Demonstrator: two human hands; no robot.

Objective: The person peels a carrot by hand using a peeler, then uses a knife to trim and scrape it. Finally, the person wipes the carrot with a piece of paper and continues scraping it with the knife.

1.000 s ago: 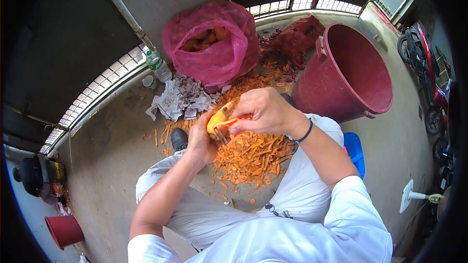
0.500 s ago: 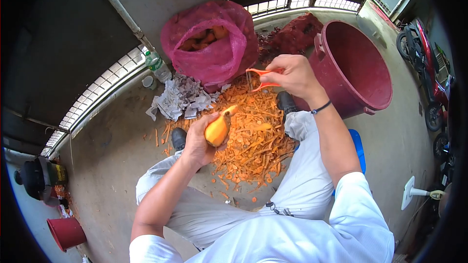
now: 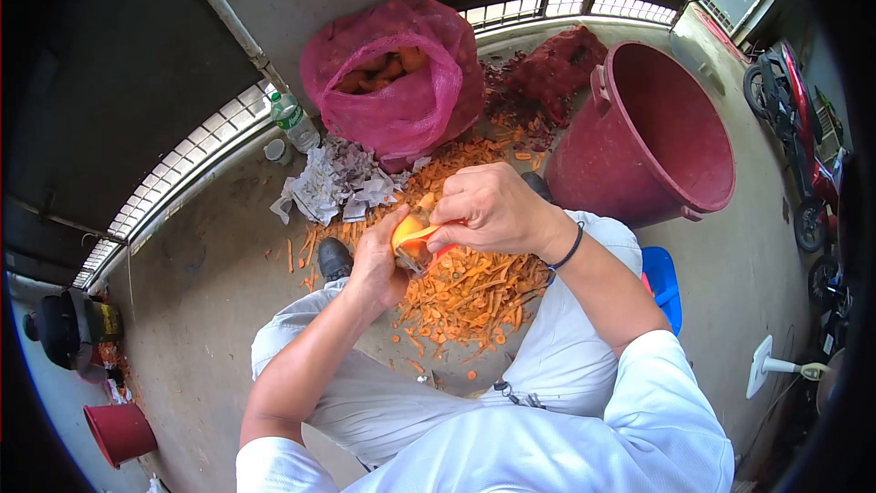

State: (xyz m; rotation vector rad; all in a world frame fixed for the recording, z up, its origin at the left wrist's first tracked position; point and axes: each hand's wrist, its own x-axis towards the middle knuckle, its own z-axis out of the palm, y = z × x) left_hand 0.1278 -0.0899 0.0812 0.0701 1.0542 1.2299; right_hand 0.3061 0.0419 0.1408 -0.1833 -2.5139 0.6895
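Note:
My left hand [image 3: 377, 260] is wrapped round a peeled, yellow-orange carrot [image 3: 404, 225], held above the floor between my knees. In my right hand [image 3: 493, 208] is an orange-red Y-shaped peeler [image 3: 443, 251], its head against the carrot's near side. My fingers hide much of the peeler and part of the carrot. Below both hands spreads a heap of orange peelings [image 3: 474, 297], with small round carrot pieces among them.
An open pink mesh sack [image 3: 392, 119] of vegetables stands ahead, beside crumpled paper [image 3: 333, 183] and a plastic bottle [image 3: 294, 121]. A large dark-red bin [image 3: 593, 160] stands to the right, near a red mesh sack [image 3: 557, 73]. Something blue [image 3: 663, 288] lies by my right knee.
My right hand has come down and leftward, bringing the peeler from above the heap onto the carrot. The left hand still grips the carrot, which is now turned differently.

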